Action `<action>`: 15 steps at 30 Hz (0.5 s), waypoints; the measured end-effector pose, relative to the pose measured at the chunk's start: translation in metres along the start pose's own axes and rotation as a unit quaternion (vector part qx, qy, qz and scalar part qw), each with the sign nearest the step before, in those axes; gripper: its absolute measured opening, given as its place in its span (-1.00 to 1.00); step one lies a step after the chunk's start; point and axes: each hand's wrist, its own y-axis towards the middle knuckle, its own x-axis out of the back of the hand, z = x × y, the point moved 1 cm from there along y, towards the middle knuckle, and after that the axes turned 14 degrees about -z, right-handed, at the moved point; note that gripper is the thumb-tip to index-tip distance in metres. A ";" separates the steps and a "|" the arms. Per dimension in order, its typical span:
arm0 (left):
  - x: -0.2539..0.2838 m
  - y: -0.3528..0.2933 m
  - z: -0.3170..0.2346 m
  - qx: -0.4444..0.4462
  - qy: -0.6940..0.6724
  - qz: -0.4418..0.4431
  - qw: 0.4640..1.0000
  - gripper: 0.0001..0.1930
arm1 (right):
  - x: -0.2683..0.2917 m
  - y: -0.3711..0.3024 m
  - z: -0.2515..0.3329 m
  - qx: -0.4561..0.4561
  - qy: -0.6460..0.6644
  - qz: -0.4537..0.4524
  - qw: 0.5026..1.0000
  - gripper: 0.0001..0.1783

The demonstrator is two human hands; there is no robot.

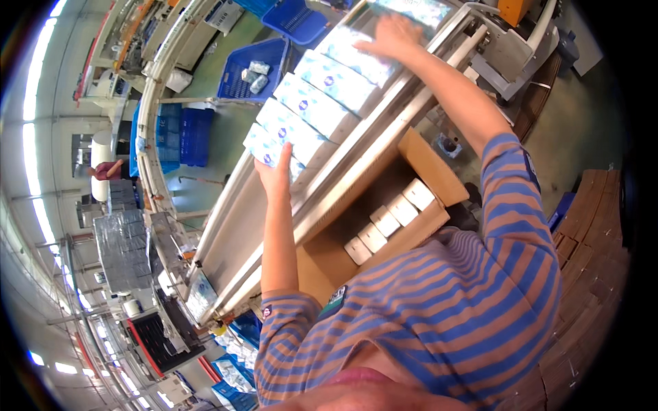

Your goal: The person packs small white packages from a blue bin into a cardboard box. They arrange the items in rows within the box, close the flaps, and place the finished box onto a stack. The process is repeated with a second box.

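A row of white-and-light-blue tissue packs (310, 103) lies side by side along a conveyor. At the row's lower left end, my left hand (275, 177) grips the end pack, its thumb on top and its other fingers mostly hidden. My right hand (396, 38) reaches to the row's far end. Its fingers are spread and blurred over the upper packs, and it holds nothing that I can see. Beyond it, another patterned pack (421, 10) lies at the top of the belt. Below the conveyor, an open cardboard box (439, 161) contains several white packs (386, 220) lined up along one side.
The conveyor's pale rail (343, 161) runs between the packs and the box. Behind it stands a blue crate (236, 65) with a few small packs inside. Machine parts (507, 58) are at upper right, stacked flat cardboard (582, 233) at right. Another person (108, 170) stands far left.
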 end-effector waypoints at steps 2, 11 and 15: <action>-0.005 0.001 -0.005 -0.013 -0.018 0.004 1.000 -0.20 | -0.022 0.004 -0.015 0.000 0.021 0.020 1.000 -0.17; 0.041 0.006 0.008 0.086 -0.051 0.020 0.995 -0.38 | -0.057 -0.019 0.042 0.140 0.220 0.044 0.964 0.24; 0.066 0.004 0.011 0.109 -0.085 0.030 0.990 -0.37 | -0.084 -0.027 0.045 0.135 0.343 0.041 0.929 0.23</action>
